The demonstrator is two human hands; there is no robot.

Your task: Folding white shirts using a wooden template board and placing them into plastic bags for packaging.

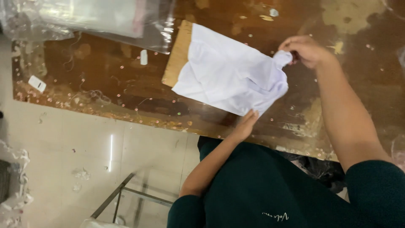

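Note:
A white garment (230, 71) lies partly folded over a flat brown cardboard sheet (178, 52) on a worn brown table (105, 80). My right hand (304, 50) pinches a bunched corner of the white cloth at its far right end and lifts it slightly. My left hand (244, 125) rests with fingers together on the near edge of the garment, close to the table's front edge. Most of the cardboard is hidden under the cloth.
Clear plastic bags (97, 19) lie at the table's far left corner. Small white tags (37, 83) and bits of debris dot the tabletop. Beyond the table edge are a pale tiled floor (84, 156), a metal frame (126, 194) and crumpled plastic (14, 185).

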